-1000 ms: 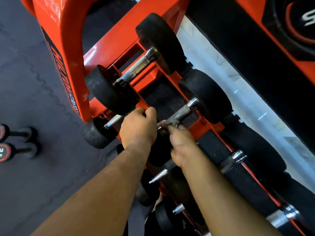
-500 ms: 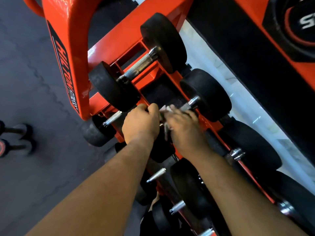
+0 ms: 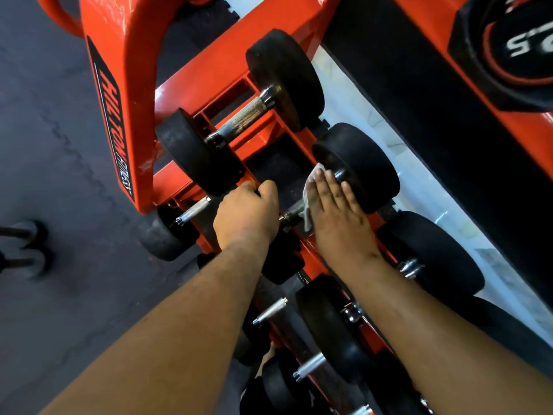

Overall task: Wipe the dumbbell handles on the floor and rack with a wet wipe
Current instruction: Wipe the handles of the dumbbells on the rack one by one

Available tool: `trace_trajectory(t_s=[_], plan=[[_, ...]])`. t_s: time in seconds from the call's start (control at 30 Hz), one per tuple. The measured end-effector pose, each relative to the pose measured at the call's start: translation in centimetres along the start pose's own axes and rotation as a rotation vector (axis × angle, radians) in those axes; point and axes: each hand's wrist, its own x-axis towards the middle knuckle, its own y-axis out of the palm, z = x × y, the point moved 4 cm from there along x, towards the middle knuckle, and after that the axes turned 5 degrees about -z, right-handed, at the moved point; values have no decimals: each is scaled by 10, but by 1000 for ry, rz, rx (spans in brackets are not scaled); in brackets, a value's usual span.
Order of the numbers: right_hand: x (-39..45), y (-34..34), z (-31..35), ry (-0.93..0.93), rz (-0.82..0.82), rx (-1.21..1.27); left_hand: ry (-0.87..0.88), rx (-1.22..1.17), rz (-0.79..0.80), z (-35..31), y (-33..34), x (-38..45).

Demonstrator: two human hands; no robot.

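On the top tier of the orange rack (image 3: 191, 85), the second dumbbell in the row has its handle (image 3: 294, 208) under the right hand (image 3: 335, 214), whose fingers lie nearly straight and press a white wet wipe (image 3: 308, 202) flat along the bar, fingertips reaching the inner face of the far rubber head (image 3: 359, 166). The left hand (image 3: 247, 217) is curled over the near head of that same dumbbell, apparently steadying it; what exactly its fingers close on is hidden beneath the knuckles.

The main risk, as I judge it, is the wipe slipping out: a flat palm only pins it (nothing wraps the bar), so the underside of the handle may go uncleaned, and the wipe could drop into the dark gap between the rails. If the left hand loosens, the dumbbell could roll in its cradle and pinch fingertips against the head.

The neighbouring dumbbell (image 3: 239, 121), with its knurled handle exposed, sits close beside on the far side, and another head (image 3: 431, 250) crowds the right wrist, leaving little room to turn the hand. Lower tiers hold more handles (image 3: 194, 209), shadowed by the rack above. Two small dumbbells (image 3: 24, 244) lie on the floor mat (image 3: 59, 163), well apart to the left.
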Motion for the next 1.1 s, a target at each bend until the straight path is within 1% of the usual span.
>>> trace_trajectory(t_s=[0.07, 0.13, 0.2, 0.27, 0.3, 0.33, 0.37, 0.43, 0.47, 0.53, 0.57, 0.6, 0.63, 0.67, 0.7, 0.77, 0.8, 0.83, 0.87, 0.9, 0.97, 1.0, 1.1], plan=[[-6, 0, 4, 49, -5, 80, 1, 4, 13, 0, -1, -1], [-12, 0, 6, 41, -41, 150, 7, 11, 26, -1, 0, 1], [-13, -2, 13, -13, -108, 241, 19, 10, 56, 1, 2, 4], [-5, -11, 22, -46, -164, 378, 44, -45, 102, 6, 1, 6], [0, -19, 25, -27, -181, 478, 72, -64, 106, 8, -3, 7], [6, -28, 27, 28, -187, 594, 120, -61, 68, 10, -12, 9], [15, -40, 29, 99, -190, 697, 184, -41, -17, 11, -26, 15], [36, -52, 28, 242, -124, 859, 297, -5, -213, 10, -54, 32], [44, -55, 28, 289, -79, 907, 339, 8, -278, 9, -65, 40], [71, -61, 39, 323, -28, 952, 369, 48, -389, 5, -85, 67], [83, -61, 45, 342, -1, 1015, 349, 71, -407, 2, -91, 81], [96, -63, 53, 347, 18, 1102, 301, 102, -382, -3, -94, 98], [108, -65, 60, 333, 16, 1168, 242, 140, -319, -9, -94, 112], [120, -69, 66, 299, -31, 1195, 186, 176, -238, -14, -92, 127], [135, -72, 71, 242, -115, 1158, 132, 193, -154, -17, -89, 143], [157, -73, 76, 107, -280, 1000, 34, 186, -34, -19, -83, 169], [163, -72, 78, 52, -323, 922, -1, 174, 3, -18, -79, 174], [168, -68, 80, 3, -330, 862, -21, 154, 8, -16, -77, 175], [175, -60, 83, -61, -316, 788, -23, 128, -18, -15, -77, 176], [179, -51, 84, -141, -300, 655, -3, 108, -58, -16, -77, 173], [180, -29, 89, -281, -240, 293, 45, 79, -105, -18, -77, 170], [178, -19, 90, -321, -202, 160, 62, 71, -114, -18, -78, 169], [169, 3, 90, -375, -108, -51, 81, 71, -131, -18, -77, 174]])
